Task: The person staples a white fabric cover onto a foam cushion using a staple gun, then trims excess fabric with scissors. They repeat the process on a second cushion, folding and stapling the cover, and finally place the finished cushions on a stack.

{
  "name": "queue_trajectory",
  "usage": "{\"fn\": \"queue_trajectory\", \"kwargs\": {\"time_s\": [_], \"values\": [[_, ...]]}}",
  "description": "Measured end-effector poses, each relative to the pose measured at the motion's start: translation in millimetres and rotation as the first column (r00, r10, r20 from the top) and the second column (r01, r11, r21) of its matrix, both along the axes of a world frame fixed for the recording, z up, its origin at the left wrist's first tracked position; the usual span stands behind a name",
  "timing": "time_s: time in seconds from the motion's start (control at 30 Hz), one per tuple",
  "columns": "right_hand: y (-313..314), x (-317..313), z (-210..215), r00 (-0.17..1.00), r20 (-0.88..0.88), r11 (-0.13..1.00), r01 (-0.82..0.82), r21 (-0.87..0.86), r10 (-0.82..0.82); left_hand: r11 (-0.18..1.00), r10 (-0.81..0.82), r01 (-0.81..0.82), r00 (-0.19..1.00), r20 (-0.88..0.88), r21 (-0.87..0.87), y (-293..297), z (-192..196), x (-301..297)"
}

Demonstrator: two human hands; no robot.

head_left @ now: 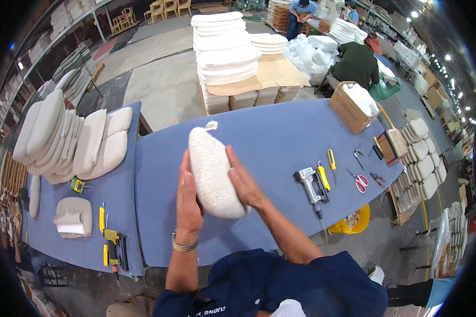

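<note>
A cream, textured-fabric padded cushion (212,171) is held up over the blue table, narrow end away from me, with a small tuft of cloth sticking out at its tip. Along its left side lies my left hand (188,198), palm against the fabric. My right hand (244,186) presses the right side, fingers stretched along it. Between them the two hands grip the piece; its underside is hidden. A bracelet circles my left wrist.
On the blue table (264,137) at right lie a grey staple gun (312,186), a yellow screwdriver (331,160), red-handled scissors (359,183) and pliers. A cardboard box (353,108) stands beyond. Left are stacked cushions (98,145) and a yellow-green staple gun (112,245). Co-workers sit farther off.
</note>
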State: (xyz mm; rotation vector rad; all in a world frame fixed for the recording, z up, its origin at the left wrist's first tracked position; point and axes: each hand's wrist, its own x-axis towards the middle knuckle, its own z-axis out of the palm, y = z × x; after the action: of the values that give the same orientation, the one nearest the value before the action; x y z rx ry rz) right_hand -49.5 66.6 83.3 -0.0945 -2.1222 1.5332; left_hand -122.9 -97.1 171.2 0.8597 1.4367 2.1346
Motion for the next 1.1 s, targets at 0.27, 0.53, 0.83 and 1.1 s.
{"fn": "queue_trajectory", "kwargs": {"time_s": [0.27, 0.53, 0.83, 1.1], "values": [[-24, -26, 49, 0.995, -0.073, 0.985, -0.059, 0.161, 0.071, 0.972, 0.148, -0.183, 0.964, -0.219, -0.148, -5, 10, 3], [-4, -20, -126, 0.95, 0.31, 0.993, 0.061, -0.099, -0.027, 0.923, 0.231, -0.284, 0.949, -0.215, -0.261, -84, -15, 16], [25, 27, -227, 0.79, 0.611, 0.75, 0.439, -0.495, -0.059, 0.754, 0.0, 0.051, 0.997, 0.077, -0.654, -237, -62, 35], [47, 60, -156, 0.688, 0.571, 0.865, 0.495, 0.082, -0.448, 0.743, 0.605, -0.474, 0.777, 0.173, -0.472, -218, -163, 12]]}}
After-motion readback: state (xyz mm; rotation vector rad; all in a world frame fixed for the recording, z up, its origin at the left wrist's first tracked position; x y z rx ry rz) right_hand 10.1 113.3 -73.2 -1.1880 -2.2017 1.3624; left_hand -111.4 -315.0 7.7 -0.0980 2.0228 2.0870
